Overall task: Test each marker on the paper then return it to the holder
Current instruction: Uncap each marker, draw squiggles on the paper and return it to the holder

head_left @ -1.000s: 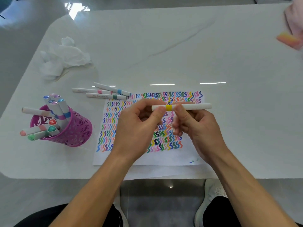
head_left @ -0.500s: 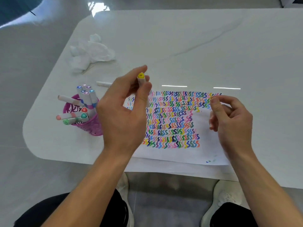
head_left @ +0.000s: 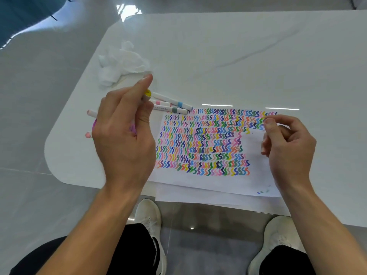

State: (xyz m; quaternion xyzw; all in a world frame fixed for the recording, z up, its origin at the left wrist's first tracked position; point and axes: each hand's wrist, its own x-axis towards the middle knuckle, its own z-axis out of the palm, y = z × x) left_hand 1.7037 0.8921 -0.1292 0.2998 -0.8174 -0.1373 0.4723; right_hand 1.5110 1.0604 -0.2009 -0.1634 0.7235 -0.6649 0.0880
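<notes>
White, grey-veined table [head_left: 238, 56] is seen from above, its rounded near-left corner set over a pale floor [head_left: 35, 100]. Paper [head_left: 254, 181] filled with rows of coloured squiggles is laid at the near edge, on top of a second sheet [head_left: 198, 197] that overhangs that edge. Yellow-capped marker [head_left: 147, 94] is gripped in the left hand [head_left: 123, 135], thumb and curled fingers clamped on its barrel, cap end pointing up and away; most of the barrel is hidden by the hand. This hand is held above the purple holder [head_left: 94, 124] toward the near-left corner, of which only slivers are seen. Two pink-tipped markers [head_left: 90, 113] project leftward from behind the hand. Three loose markers [head_left: 174, 102] are laid side by side just off the paper's far-left corner. Crumpled tissue [head_left: 121, 64] is placed beyond them, near the left edge. Right hand [head_left: 288, 147] is held over the paper's right part, fingers loosely curled with the thumb tip against the forefinger; nothing is seen in it.
</notes>
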